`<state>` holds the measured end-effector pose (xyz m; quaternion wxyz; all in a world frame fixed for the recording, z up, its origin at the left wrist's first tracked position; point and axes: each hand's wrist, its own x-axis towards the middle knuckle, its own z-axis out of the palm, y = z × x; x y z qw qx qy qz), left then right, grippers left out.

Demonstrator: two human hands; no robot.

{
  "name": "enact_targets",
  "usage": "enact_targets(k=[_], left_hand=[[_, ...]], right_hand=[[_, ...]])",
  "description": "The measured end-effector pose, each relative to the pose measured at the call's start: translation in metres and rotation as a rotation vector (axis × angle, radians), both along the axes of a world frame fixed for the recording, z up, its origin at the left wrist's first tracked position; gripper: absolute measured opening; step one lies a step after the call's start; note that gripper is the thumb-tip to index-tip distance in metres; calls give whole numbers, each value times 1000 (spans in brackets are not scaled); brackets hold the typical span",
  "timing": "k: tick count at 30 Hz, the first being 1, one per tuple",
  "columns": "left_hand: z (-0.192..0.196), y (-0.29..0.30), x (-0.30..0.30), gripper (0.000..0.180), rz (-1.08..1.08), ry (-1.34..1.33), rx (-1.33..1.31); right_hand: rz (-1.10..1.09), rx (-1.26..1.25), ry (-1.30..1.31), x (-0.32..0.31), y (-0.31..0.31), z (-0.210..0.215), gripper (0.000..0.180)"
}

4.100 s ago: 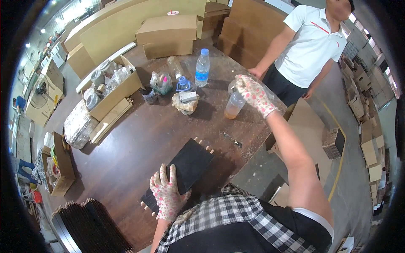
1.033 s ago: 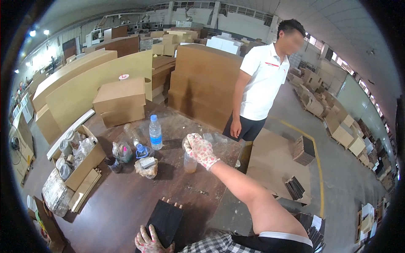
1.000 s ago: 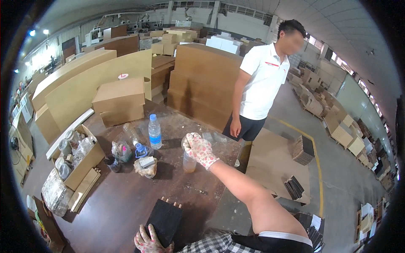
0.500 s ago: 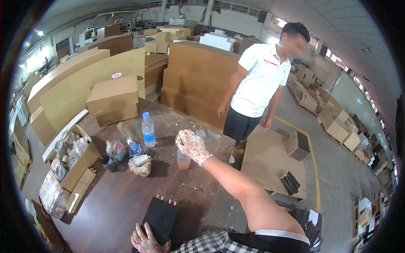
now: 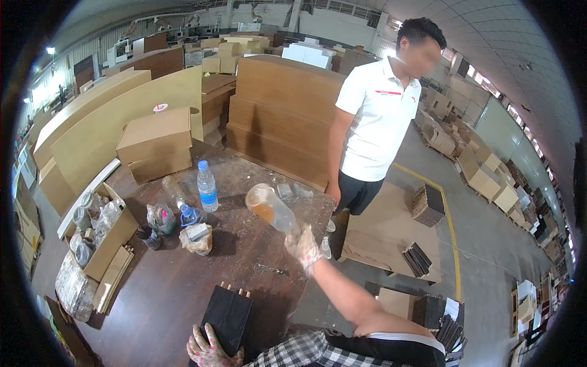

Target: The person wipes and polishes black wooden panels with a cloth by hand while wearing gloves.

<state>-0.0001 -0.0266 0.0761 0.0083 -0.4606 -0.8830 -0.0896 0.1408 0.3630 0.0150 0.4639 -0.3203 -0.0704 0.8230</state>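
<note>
My right hand (image 5: 304, 249), in a patterned glove, is closed around the neck end of a clear plastic bottle (image 5: 273, 208) with some amber liquid inside. The bottle is tilted over the table, its base up and away from me, with the liquid towards the base. At the near edge, my left hand (image 5: 212, 350), gloved alike, grips the lower left part of a black panel (image 5: 227, 317). Several wooden dowels (image 5: 235, 290) stick out of the panel's far end.
On the brown table (image 5: 165, 275) stand a blue-capped water bottle (image 5: 207, 188), a wrapped lump (image 5: 196, 237), plastic bags (image 5: 161, 218) and an open carton (image 5: 119, 238). A cardboard box (image 5: 156, 140) sits behind. A person (image 5: 379, 116) in a white shirt stands beyond the right corner.
My right hand has lifted the bottle off the table and drawn it nearer and to the right, tipping it over. My left hand stays on the panel. The person has shifted closer to the table.
</note>
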Motion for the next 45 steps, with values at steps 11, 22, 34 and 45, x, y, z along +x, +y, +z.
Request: enact_targets(k=[11, 22, 34, 45], left_hand=[[-1, -1, 1, 98, -14, 3, 45], [-5, -2, -1, 104, 4, 7, 0], [-5, -2, -1, 103, 5, 10, 3], [2, -2, 0, 101, 16, -27, -12]], right_hand=[[-192, -110, 3, 14, -13, 4, 19], [-129, 1401, -1332, -37, 19, 150, 33], [112, 1955, -1573, -108, 40, 106, 34], [233, 1912, -1911, -109, 34, 101, 46]])
